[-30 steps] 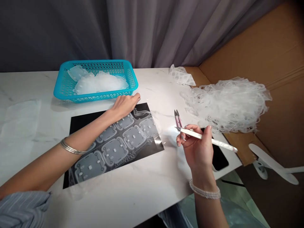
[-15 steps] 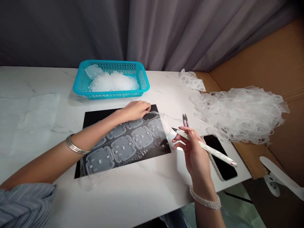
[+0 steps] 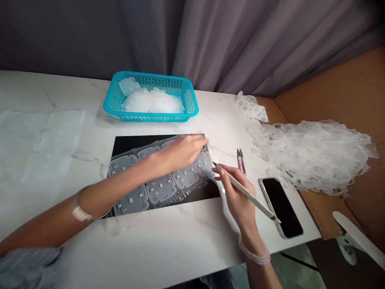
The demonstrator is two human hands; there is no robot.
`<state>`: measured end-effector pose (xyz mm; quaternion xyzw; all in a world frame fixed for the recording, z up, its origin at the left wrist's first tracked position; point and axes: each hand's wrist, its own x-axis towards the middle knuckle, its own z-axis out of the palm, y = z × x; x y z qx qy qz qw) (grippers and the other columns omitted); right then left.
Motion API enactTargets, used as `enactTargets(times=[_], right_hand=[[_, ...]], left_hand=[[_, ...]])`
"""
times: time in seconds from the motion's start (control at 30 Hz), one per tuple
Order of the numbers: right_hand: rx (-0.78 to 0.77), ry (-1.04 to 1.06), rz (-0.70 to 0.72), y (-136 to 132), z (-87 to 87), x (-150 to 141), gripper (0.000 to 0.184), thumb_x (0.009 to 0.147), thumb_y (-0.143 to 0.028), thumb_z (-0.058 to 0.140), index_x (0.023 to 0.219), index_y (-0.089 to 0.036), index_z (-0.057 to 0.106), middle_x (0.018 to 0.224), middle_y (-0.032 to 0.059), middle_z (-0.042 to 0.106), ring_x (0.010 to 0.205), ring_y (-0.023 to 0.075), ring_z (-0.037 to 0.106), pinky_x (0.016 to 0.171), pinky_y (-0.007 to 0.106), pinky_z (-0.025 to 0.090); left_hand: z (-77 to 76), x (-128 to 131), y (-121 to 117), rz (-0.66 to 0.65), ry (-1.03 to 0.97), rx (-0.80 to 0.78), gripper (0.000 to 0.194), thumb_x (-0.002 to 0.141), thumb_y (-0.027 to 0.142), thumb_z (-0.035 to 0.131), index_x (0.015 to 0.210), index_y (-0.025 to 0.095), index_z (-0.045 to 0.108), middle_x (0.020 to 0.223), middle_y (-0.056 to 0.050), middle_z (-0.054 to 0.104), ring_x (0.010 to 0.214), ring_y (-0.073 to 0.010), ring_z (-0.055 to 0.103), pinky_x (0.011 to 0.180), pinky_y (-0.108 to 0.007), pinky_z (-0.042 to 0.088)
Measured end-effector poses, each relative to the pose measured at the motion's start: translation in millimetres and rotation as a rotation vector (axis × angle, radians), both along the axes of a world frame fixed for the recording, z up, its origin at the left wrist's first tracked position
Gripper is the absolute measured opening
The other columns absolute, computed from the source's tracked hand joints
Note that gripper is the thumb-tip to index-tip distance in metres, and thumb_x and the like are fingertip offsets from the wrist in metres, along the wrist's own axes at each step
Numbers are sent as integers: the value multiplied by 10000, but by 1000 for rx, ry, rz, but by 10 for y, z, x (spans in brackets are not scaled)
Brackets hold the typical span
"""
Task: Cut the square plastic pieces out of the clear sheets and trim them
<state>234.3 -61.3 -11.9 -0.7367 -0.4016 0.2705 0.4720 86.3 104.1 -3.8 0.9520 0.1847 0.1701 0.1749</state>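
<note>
A clear moulded plastic sheet (image 3: 156,182) with rounded cells lies on a black mat (image 3: 129,143) on the white table. My left hand (image 3: 180,152) is over the sheet's far right corner, smeared by motion, so its fingers do not show clearly. My right hand (image 3: 236,192) is closed on a thin white pen-like tool (image 3: 249,195), its tip pointing at the sheet's right edge.
A turquoise basket (image 3: 112,105) with clear plastic pieces stands behind the mat. Small snips (image 3: 241,159) and a dark phone (image 3: 281,206) lie right of my right hand. A heap of white plastic trimmings (image 3: 313,154) fills the right side, beside a cardboard box (image 3: 345,88).
My left hand has slid right along the sheet's far edge and is now blurred. My right hand has brought the tool's tip down toward the sheet's right edge. The view has shifted left.
</note>
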Motion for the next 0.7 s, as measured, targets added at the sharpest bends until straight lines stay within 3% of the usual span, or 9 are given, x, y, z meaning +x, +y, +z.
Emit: enactTargets(times=[0.1, 0.2, 0.33, 0.7], right_hand=[[-27, -86, 157, 49, -59, -49, 237, 940, -406, 605, 1002, -209, 721, 930, 53, 764, 861, 210, 719, 769, 320, 538], [-33, -141, 244, 86, -69, -133, 235, 973, -368, 555, 1010, -199, 713, 946, 55, 757, 842, 193, 706, 740, 296, 526], [-25, -214, 271, 119, -50, -231, 213, 984, -329, 538, 1006, -187, 696, 967, 55, 756, 825, 179, 703, 745, 281, 520], [11, -524, 305, 194, -132, -289, 150, 990, -199, 505, 932, -191, 644, 835, 39, 693, 690, 157, 623, 663, 284, 464]], left_hand=[[-157, -358, -426, -50, 157, 130, 357, 972, 124, 409, 1281, 59, 577, 1348, -201, 608, 1269, -299, 572, 1061, -428, 454], [-339, -502, -669, -17, 199, 229, 399, 984, 188, 431, 1351, 59, 521, 1441, -216, 525, 1354, -334, 485, 1134, -474, 365], [-430, -478, -695, 6, 228, 235, 421, 974, 228, 457, 1377, 114, 504, 1499, -203, 465, 1382, -333, 442, 1137, -481, 340], [-363, -488, -680, 0, 254, 238, 370, 983, 238, 425, 1324, 145, 535, 1483, -138, 499, 1359, -301, 448, 1117, -458, 345]])
